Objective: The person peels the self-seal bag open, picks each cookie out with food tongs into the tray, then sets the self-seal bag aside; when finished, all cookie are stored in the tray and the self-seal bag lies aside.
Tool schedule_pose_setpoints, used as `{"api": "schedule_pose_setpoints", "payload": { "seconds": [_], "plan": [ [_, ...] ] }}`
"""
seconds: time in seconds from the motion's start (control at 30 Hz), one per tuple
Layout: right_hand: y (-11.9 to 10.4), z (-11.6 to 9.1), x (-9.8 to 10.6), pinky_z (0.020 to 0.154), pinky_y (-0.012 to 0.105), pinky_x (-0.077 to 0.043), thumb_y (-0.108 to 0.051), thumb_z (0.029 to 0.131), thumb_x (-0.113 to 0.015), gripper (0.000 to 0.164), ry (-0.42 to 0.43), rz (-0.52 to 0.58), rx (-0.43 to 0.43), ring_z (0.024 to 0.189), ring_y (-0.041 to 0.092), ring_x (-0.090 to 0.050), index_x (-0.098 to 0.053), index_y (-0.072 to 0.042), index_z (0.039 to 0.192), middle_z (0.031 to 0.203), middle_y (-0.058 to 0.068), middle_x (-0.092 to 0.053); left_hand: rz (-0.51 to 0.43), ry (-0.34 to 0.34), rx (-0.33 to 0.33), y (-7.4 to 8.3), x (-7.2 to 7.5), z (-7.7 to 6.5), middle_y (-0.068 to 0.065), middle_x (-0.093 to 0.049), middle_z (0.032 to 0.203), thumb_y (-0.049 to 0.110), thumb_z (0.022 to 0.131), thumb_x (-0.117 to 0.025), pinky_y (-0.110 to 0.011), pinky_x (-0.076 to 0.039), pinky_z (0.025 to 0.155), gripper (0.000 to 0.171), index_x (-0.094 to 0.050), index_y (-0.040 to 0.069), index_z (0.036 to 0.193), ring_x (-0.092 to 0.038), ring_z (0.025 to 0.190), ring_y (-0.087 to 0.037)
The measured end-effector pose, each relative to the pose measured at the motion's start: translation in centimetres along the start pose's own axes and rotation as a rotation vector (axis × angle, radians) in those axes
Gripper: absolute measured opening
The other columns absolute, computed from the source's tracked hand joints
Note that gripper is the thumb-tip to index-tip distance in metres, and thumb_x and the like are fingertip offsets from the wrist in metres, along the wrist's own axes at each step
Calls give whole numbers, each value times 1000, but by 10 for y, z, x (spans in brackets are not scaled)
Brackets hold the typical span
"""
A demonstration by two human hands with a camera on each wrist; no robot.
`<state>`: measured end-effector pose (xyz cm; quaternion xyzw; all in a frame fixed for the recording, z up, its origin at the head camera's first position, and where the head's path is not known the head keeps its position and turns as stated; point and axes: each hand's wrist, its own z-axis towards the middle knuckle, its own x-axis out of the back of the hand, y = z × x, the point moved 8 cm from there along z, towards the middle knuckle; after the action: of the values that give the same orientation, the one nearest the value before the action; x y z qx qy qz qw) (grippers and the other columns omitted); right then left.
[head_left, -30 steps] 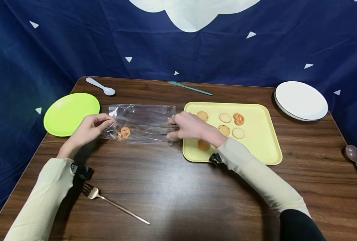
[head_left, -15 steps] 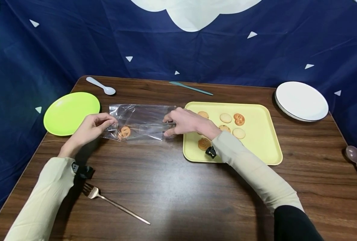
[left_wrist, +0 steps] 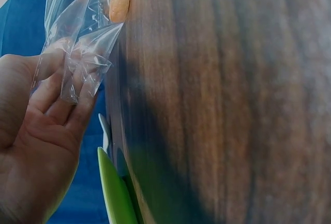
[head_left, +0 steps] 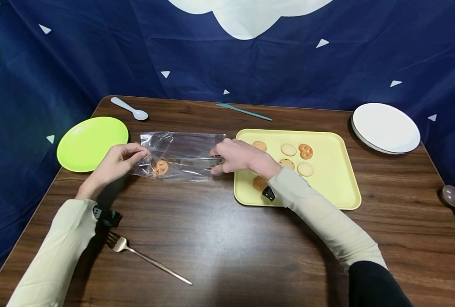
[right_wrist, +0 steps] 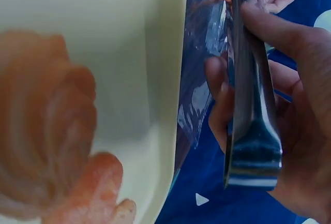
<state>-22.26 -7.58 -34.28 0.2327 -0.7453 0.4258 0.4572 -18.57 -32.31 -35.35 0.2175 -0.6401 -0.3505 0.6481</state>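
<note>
My left hand (head_left: pixel 117 165) pinches the left end of a clear plastic bag (head_left: pixel 190 144) between thumb and fingers; the left wrist view shows the crinkled film (left_wrist: pixel 88 61) there. Inside the bag's left part lies a pretzel-shaped cookie (head_left: pixel 161 168). My right hand (head_left: pixel 239 157) grips metal tongs (right_wrist: pixel 257 154), thumb on one arm and fingers on the other. Their arms reach leftward within the bag toward the cookie. Right next to that hand, under the forearm, is a yellow tray (head_left: pixel 336 187) with several cookies (head_left: pixel 305 169), some partly covered by the arm.
A green plate (head_left: pixel 91 143) stands at the left, with a white spoon (head_left: pixel 129 108) behind it. Further back lies a teal knife (head_left: pixel 244 111). White plates (head_left: pixel 385 128) and a brown spoon (head_left: pixel 453 198) are at the right. A fork (head_left: pixel 146 258) lies in front.
My right hand has shifted a little left with the tongs, bringing them further along the bag. The left hand keeps its pinch on the bag's end.
</note>
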Motion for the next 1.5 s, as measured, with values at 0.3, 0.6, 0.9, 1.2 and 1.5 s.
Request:
{"api": "schedule_pose_setpoints", "payload": {
  "seconds": [0.3,0.6,0.9,1.2,1.5],
  "plan": [
    [4,-18,8,65,34,-48,-38,87,-67,42,97,-14,13,67,10,-54,-66,-9,118,107,3,-68,-36,-23,-37,34,3,-7,-20,-63,84,-4,93,-53,-21,-35,55,14,-67,-6,94,-49,66,-16],
    [29,-89,22,60,33,-44,-33,86,-68,32,227,14,17,64,9,-50,-70,-9,107,80,-3,-62,-15,-13,-28,7,2,-7,-15,-65,86,-2,93,-55,-20,-37,58,13,-68,-1,96,-50,69,-16],
    [66,-193,28,62,28,-45,-28,85,-71,33,364,66,-70,67,7,-54,-70,-4,108,95,3,-69,-13,-4,-52,-3,1,-6,-8,-65,83,7,94,-56,-21,-37,56,13,-69,4,95,-49,66,-13],
    [89,-296,12,66,17,-42,-18,79,-77,29,448,3,-205,75,4,-57,-70,-7,105,90,-8,-67,8,-6,-12,-4,3,-9,-9,-63,82,9,94,-57,-24,-35,55,13,-69,4,97,-46,65,-13],
    [106,-363,-3,54,16,-32,-18,72,-82,34,481,-18,-388,63,0,-44,-71,-10,103,77,-16,-58,35,-5,-13,18,2,-10,-16,-66,88,0,93,-55,-18,-39,59,14,-68,-2,97,-52,70,-17]
  ]
}}
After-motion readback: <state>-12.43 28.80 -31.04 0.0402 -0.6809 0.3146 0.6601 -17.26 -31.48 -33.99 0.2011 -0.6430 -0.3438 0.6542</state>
